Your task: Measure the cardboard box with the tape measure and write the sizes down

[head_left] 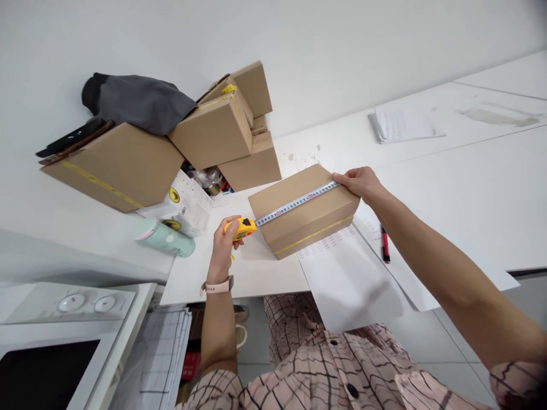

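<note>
A brown cardboard box (pixel 294 191) with a yellow stripe along its side lies on the white table in front of me. My left hand (pixel 226 236) is closed around a yellow tape measure (pixel 245 228) just off the box's left end. From its case the metal blade (pixel 294 203) runs out across the top of the box, numbers facing up. At the box's right end, my right hand (pixel 356 181) pinches the blade's far end against the top edge; the very tip is hidden under my fingers.
Printed sheets (pixel 342 279) lie under the box and overhang the front edge, with a red marker (pixel 385 246) on them. Stacked cardboard boxes (pixel 213 131) and a mint-green bottle (pixel 166 238) stand left. A paper stack (pixel 404 124) sits at the back; a microwave (pixel 64 336) is lower left.
</note>
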A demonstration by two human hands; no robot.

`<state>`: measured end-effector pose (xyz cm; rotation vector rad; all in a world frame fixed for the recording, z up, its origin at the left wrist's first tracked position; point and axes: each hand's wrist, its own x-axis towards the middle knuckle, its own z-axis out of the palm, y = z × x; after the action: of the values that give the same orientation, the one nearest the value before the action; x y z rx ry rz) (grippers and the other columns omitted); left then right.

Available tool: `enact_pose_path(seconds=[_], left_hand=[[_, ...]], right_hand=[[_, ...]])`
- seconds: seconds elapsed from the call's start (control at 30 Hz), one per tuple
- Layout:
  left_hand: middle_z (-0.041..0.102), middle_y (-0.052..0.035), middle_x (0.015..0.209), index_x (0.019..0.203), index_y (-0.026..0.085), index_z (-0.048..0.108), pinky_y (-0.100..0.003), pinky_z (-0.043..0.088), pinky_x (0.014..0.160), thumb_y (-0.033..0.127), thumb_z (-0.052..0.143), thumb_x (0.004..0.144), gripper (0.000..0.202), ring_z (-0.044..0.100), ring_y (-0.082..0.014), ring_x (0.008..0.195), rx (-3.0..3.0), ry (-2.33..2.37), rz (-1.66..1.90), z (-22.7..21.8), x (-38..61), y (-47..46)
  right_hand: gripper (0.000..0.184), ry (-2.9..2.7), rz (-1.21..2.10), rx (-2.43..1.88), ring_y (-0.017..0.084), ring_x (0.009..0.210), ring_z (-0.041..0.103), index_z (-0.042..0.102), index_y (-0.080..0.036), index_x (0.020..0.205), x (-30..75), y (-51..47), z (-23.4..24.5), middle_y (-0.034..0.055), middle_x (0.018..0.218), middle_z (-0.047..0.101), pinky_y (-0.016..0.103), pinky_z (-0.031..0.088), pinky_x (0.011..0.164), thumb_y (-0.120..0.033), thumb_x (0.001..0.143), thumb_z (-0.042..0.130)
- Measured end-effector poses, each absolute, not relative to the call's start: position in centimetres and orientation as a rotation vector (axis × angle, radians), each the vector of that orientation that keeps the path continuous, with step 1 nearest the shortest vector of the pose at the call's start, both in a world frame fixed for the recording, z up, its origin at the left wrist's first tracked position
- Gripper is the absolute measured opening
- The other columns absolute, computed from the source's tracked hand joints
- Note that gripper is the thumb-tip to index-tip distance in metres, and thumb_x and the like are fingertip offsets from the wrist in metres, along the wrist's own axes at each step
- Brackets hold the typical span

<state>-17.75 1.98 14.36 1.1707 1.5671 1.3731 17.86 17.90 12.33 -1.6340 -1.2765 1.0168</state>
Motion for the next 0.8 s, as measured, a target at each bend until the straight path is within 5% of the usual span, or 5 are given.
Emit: enact_pose_path(seconds=[0.17,0.3,0.53,0.67,0.8], left_hand=[[0.073,-0.0085,0.100,0.134,0.021,0.062,-0.023,0.045,0.050,0.051,0.077,0.079,0.065,0.068,-0.0163,0.063,1.261,1.249,1.003,15.3,-15.7,-1.6],[0.070,-0.0089,0.104,0.128,0.024,0.065,-0.029,0.057,0.059,0.048,0.087,0.071,0.065,0.074,-0.0222,0.072,0.999,0.867,0.689,13.5,-10.3,-4.6],[0.066,-0.0070,0.106,0.120,0.026,0.060,-0.029,0.059,0.051,0.059,0.086,0.067,0.067,0.077,-0.0256,0.068,0.802,0.786,1.091,10.6,-5.3,-5.1],[0.067,-0.0068,0.104,0.119,0.025,0.060,-0.030,0.059,0.050,0.060,0.083,0.070,0.065,0.077,-0.0264,0.067,0.816,0.920,1.274,10.4,-6.6,-3.8],[0.067,-0.0075,0.104,0.116,0.022,0.061,-0.030,0.058,0.048,0.060,0.081,0.071,0.062,0.077,-0.0262,0.066,0.812,0.953,1.276,10.0,-6.4,-2.5]], right_hand=[[0.033,-1.333,0.957,-1.307,0.015,0.068,0.056,0.068,-0.020,0.065,18.8,18.3,15.0,0.0042,0.069,0.068,0.028,0.046,0.060,-0.046,0.078,0.083],[0.030,-1.459,1.014,-1.059,0.018,0.079,0.063,0.073,-0.021,0.072,17.8,18.0,18.0,0.0067,0.080,0.074,0.032,0.053,0.071,-0.048,0.079,0.084],[0.049,-1.714,0.815,-0.981,0.027,0.119,0.063,0.076,-0.024,0.111,17.1,15.5,17.2,0.0089,0.124,0.073,0.047,0.045,0.107,-0.065,0.095,0.055],[0.062,-2.252,0.481,-0.891,0.036,0.131,0.055,0.071,-0.032,0.130,18.7,12.6,12.5,0.0092,0.138,0.067,0.056,0.039,0.110,-0.070,0.081,0.070],[0.047,-2.203,0.025,-1.082,0.034,0.119,0.056,0.068,-0.031,0.135,17.9,10.0,8.4,0.0112,0.141,0.064,0.051,0.043,0.097,-0.056,0.096,0.057]])
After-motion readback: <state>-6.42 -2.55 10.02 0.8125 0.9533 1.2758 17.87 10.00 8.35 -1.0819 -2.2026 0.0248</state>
